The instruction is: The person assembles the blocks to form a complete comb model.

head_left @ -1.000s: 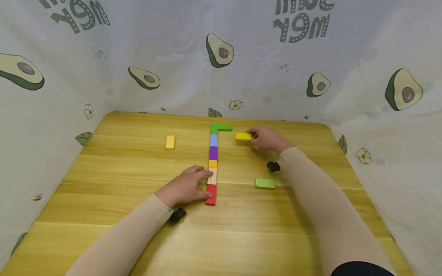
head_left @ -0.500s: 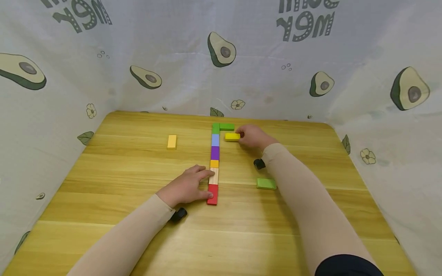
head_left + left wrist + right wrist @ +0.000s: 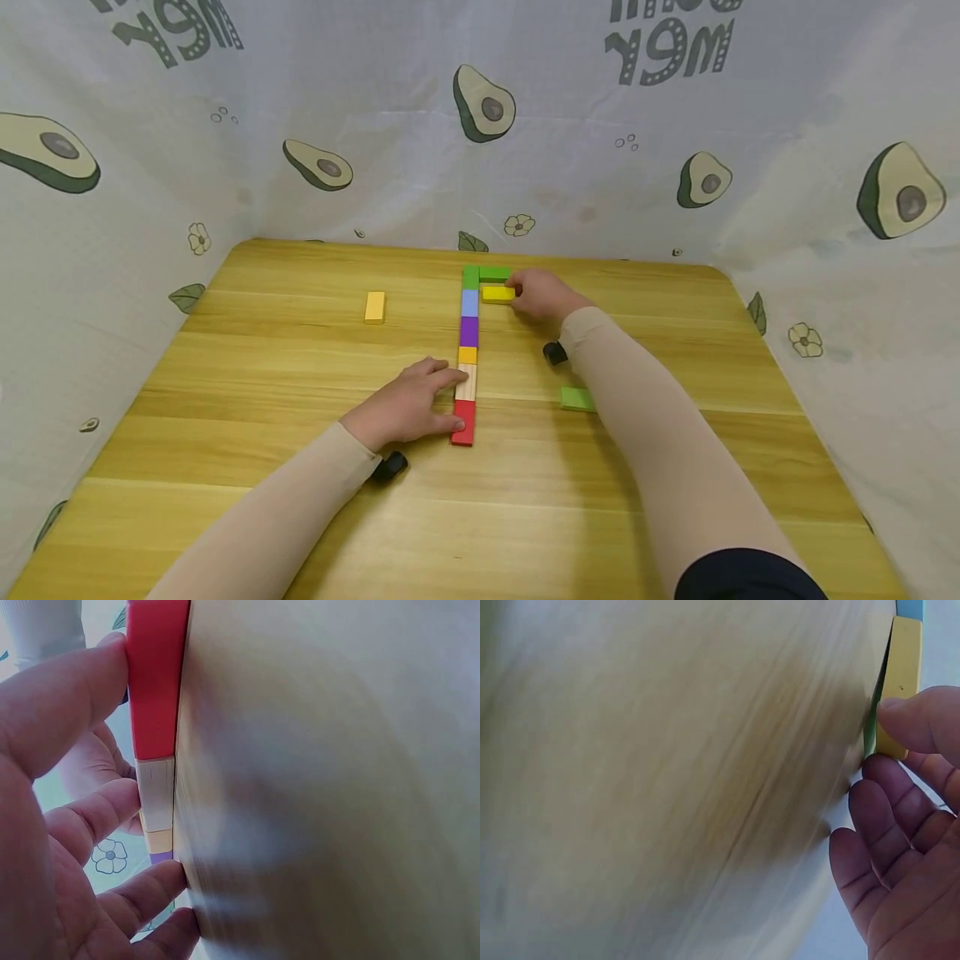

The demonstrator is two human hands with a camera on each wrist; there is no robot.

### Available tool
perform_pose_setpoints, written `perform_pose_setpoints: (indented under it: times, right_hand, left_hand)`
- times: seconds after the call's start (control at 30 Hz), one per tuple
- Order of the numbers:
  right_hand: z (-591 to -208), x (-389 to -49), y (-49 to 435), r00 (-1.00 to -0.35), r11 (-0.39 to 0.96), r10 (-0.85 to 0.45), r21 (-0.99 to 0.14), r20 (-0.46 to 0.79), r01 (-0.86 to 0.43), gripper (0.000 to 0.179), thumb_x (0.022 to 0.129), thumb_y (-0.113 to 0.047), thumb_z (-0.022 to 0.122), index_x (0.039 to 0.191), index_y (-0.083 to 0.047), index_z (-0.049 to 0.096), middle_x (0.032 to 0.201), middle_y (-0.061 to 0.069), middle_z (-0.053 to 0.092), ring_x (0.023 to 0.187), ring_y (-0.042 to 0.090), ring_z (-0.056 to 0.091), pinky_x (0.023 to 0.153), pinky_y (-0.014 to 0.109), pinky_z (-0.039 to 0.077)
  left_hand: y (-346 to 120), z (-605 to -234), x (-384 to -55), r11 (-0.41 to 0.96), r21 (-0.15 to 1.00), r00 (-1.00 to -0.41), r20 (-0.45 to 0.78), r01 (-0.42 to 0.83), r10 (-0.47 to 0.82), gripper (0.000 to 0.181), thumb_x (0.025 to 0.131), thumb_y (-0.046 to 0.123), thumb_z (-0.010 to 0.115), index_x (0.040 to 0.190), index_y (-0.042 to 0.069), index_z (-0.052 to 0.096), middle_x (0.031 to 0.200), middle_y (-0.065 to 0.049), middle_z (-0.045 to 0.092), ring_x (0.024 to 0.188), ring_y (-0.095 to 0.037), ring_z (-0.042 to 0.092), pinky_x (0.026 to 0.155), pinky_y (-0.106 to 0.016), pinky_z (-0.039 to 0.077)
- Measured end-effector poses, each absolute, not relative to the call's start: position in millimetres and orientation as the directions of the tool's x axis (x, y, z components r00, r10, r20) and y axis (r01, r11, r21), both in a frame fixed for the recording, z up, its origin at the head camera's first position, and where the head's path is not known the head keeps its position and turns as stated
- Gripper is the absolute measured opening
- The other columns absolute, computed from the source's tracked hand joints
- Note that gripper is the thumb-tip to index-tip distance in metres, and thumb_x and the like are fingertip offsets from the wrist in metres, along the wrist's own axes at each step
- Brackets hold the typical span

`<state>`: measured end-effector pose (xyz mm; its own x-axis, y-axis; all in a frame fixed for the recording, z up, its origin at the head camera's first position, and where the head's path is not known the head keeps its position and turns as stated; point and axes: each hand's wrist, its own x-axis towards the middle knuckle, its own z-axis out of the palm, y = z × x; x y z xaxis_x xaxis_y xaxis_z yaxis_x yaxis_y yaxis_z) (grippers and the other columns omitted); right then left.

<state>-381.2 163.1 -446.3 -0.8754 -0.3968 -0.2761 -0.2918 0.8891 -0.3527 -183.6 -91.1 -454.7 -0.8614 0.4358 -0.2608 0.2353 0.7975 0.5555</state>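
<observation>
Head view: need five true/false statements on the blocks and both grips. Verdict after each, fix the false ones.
1. The purple block sits between the blue block and the small orange block. True.
2. The left grip pinches the purple block. False: it touches the red block and the plain wood block.
3. The right grip pinches the yellow block. True.
4. The light orange block touches the blue block. False: it lies apart, to the left.
5. The right sleeve hides part of the light green block. True.
</observation>
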Motion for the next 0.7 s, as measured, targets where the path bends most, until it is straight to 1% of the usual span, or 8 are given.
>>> perform_pose_setpoints:
  times: [0.17, 0.33, 0.7]
  right_hand:
    - [-444.6, -381.7, 159.4, -0.868, 0.890, -0.407, -0.340, -0.286, -0.305, 0.047, 0.101, -0.012, 0.060, 0.147, -0.003, 0.060, 0.128, 0.017, 0.068, 0.113, 0.032, 0.059, 0.110, 0.047, 0.050]
    - [-445.3, -381.7, 156.8, -0.872, 0.896, -0.392, -0.338, -0.293, -0.289, 0.047, 0.101, -0.012, 0.061, 0.147, -0.004, 0.059, 0.127, 0.016, 0.067, 0.113, 0.032, 0.058, 0.110, 0.047, 0.050]
    - [-446.5, -383.0, 155.2, -0.876, 0.899, -0.381, -0.338, -0.296, -0.278, 0.047, 0.101, -0.012, 0.063, 0.147, -0.004, 0.059, 0.125, 0.016, 0.066, 0.112, 0.032, 0.058, 0.108, 0.046, 0.051]
  left_hand:
    - [-91.1, -455.2, -183.4, 0.799, 0.553, -0.862, -0.260, 0.237, 0.435, 0.073, 0.090, 0.048, 0.082, 0.155, 0.030, 0.054, 0.168, -0.010, 0.038, 0.156, -0.036, 0.034, 0.122, -0.052, 0.041]
    - [-91.2, -454.6, -183.0, 0.797, 0.556, -0.860, -0.260, 0.238, 0.438, 0.073, 0.090, 0.047, 0.082, 0.155, 0.030, 0.054, 0.168, -0.011, 0.038, 0.156, -0.036, 0.034, 0.122, -0.052, 0.042]
    - [-90.9, -454.3, -183.3, 0.801, 0.552, -0.860, -0.269, 0.231, 0.433, 0.073, 0.090, 0.048, 0.081, 0.155, 0.030, 0.053, 0.169, -0.010, 0.037, 0.158, -0.036, 0.031, 0.123, -0.053, 0.039]
